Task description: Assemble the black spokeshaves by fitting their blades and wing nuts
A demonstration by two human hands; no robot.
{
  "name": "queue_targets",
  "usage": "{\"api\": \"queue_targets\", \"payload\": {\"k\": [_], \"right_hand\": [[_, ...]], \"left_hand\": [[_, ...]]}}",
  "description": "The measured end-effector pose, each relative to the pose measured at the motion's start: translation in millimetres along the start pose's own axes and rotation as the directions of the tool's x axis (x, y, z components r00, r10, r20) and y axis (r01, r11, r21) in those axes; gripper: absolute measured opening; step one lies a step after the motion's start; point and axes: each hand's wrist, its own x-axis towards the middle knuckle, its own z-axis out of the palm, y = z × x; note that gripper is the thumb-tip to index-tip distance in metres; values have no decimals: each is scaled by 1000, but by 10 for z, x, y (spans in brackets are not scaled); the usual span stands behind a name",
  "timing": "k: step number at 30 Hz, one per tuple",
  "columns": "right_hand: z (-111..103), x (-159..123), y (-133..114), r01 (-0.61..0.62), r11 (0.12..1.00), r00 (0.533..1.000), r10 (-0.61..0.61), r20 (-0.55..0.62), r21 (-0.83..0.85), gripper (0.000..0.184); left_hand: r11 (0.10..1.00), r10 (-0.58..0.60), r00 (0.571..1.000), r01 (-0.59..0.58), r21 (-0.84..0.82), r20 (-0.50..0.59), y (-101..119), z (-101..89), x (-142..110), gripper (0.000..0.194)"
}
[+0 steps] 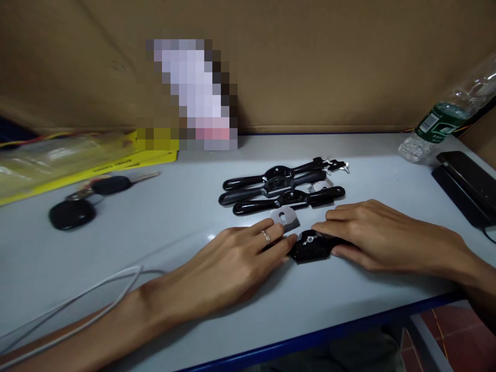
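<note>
A black spokeshave [311, 247] with a silver thumbscrew lies low over the table between my hands. My left hand [240, 253], a ring on one finger, is closed around its left handle, which the fingers mostly hide. On the other side my right hand [387, 235] pinches the right handle between thumb and fingers. Just beyond my left fingertips lies a loose silver blade [284, 218] with a slot in it. Several black spokeshave bodies [291, 198] lie side by side further back. At their right end are small black clamp pieces with wing screws [336, 165].
Keys with a black fob [73, 213] lie at the left, near a yellow-edged plastic packet [116, 165]. A white cable [104, 287] crosses my left forearm. A water bottle [439, 124] and a black phone [470, 178] are at the right. Brown cardboard [310, 62] walls the back.
</note>
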Motion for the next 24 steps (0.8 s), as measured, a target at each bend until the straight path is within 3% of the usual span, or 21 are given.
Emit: {"api": "queue_targets", "payload": {"k": [15, 24], "right_hand": [[24, 15, 18, -2, 1000, 1000, 3, -29, 23, 9], [45, -1, 39, 12, 1000, 999, -11, -44, 17, 10]], "left_hand": [[1000, 2, 1000, -2, -17, -3, -16, 27, -14, 24], [1000, 4, 1000, -4, -25, -3, -2, 2, -24, 24]]}}
